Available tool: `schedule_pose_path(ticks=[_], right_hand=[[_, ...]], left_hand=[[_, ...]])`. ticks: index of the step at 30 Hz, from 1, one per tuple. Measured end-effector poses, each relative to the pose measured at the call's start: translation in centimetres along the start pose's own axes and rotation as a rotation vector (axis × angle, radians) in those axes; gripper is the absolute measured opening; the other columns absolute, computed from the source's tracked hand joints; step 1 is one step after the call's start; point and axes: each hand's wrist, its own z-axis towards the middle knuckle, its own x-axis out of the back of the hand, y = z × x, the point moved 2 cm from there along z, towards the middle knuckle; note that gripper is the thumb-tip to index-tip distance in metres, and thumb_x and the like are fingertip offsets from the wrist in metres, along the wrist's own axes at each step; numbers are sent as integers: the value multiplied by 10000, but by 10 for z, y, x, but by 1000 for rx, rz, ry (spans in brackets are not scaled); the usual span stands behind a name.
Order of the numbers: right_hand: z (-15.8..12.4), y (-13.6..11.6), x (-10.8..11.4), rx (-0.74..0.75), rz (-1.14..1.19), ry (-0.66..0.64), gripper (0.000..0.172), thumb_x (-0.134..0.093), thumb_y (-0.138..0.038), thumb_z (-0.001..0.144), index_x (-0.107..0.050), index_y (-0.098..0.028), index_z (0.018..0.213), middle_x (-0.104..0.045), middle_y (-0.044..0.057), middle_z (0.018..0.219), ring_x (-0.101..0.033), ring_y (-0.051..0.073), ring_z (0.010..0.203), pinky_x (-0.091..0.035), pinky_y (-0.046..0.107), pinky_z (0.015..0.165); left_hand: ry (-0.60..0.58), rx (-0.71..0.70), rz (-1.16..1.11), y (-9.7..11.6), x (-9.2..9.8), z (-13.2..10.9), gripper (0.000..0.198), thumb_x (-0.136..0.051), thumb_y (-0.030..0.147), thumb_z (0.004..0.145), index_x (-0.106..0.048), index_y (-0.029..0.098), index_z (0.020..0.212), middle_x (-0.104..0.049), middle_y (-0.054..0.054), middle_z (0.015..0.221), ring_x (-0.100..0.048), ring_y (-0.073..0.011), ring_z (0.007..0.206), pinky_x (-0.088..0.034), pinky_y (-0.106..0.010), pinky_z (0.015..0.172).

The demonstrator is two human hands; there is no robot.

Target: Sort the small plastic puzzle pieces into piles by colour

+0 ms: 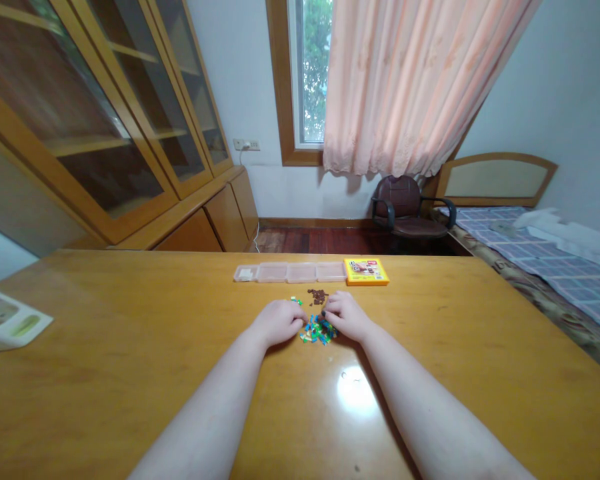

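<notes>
A pile of tiny toy building bricks (pixel 319 331), mostly blue, green and pale, lies on the wooden table between my hands. My left hand (pixel 280 321) rests at the pile's left side, fingers curled and fingertips at its edge; whatever they may hold is hidden. My right hand (pixel 349 316) is over the pile's right edge with its fingers pinched together, and a small dark brick (pixel 324 313) shows at the fingertips. Just beyond the hands sits a small heap of brown bricks (pixel 317 296). A few green and white bricks (pixel 296 301) lie apart, behind my left hand.
Several clear plastic trays (pixel 301 273) stand in a row beyond the bricks, the leftmost with something whitish in it. A yellow box (pixel 367 273) adjoins them on the right. At the table's left edge is a white plastic object (pixel 30 327). A chair (pixel 405 207) stands behind the table.
</notes>
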Motion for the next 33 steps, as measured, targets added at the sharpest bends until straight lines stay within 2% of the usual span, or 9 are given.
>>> schedule_pose_path(ticks=[3, 8, 14, 17, 21, 27, 33], right_hand=[[0, -2, 1, 8, 16, -30, 251, -507, -198, 848, -676, -192, 662, -585, 6, 709, -471, 147, 737, -319, 288, 747], [0, -4, 2, 11, 52, -37, 216, -533, -197, 836, -719, -246, 934, -594, 16, 814, -478, 165, 822, -320, 303, 794], [0, -8, 0, -18, 39, -95, 262, -569, -239, 830, -684, -304, 1056, -572, 20, 897, -446, 175, 870, -305, 327, 831], [0, -7, 0, -43, -1, -88, 231, -565, -251, 836, -696, -290, 1023, -576, 26, 883, -444, 181, 870, -304, 329, 827], [0, -4, 0, -60, -35, -36, 187, -538, -233, 853, -715, -241, 912, -595, 28, 836, -457, 176, 841, -309, 319, 813], [0, 2, -1, -106, -63, 19, 190, -510, -210, 864, -700, -210, 875, -602, 30, 800, -481, 172, 822, -315, 303, 781], [1, 5, -1, -174, -107, 62, 228, -470, -188, 870, -672, -181, 765, -591, 31, 774, -484, 161, 790, -311, 283, 745]], left_hand=[[-48, -67, -61, 1, -1, -1, 316, -471, 168, 755, -738, 292, 872, -726, 33, 869, -626, -150, 830, -446, -243, 784], [-70, -86, -75, 3, -6, 2, 337, -469, 164, 751, -736, 299, 904, -724, 30, 888, -627, -151, 831, -450, -242, 789], [-34, 49, 14, -2, -7, 4, 342, -461, 203, 771, -716, 290, 982, -719, -1, 972, -637, -189, 896, -464, -287, 809], [-6, 116, 26, -4, -6, 4, 332, -453, 205, 780, -720, 277, 964, -717, -9, 984, -637, -193, 913, -465, -290, 808], [8, 131, 10, -3, -4, 4, 314, -453, 197, 785, -726, 266, 925, -716, -10, 967, -636, -187, 907, -461, -283, 809], [29, 206, 38, -5, -2, 3, 278, -463, 222, 800, -727, 257, 882, -712, -24, 934, -631, -188, 887, -456, -283, 814], [3, 208, 34, -7, -5, 4, 326, -457, 210, 803, -710, 284, 993, -704, -13, 1032, -628, -193, 963, -457, -294, 860]])
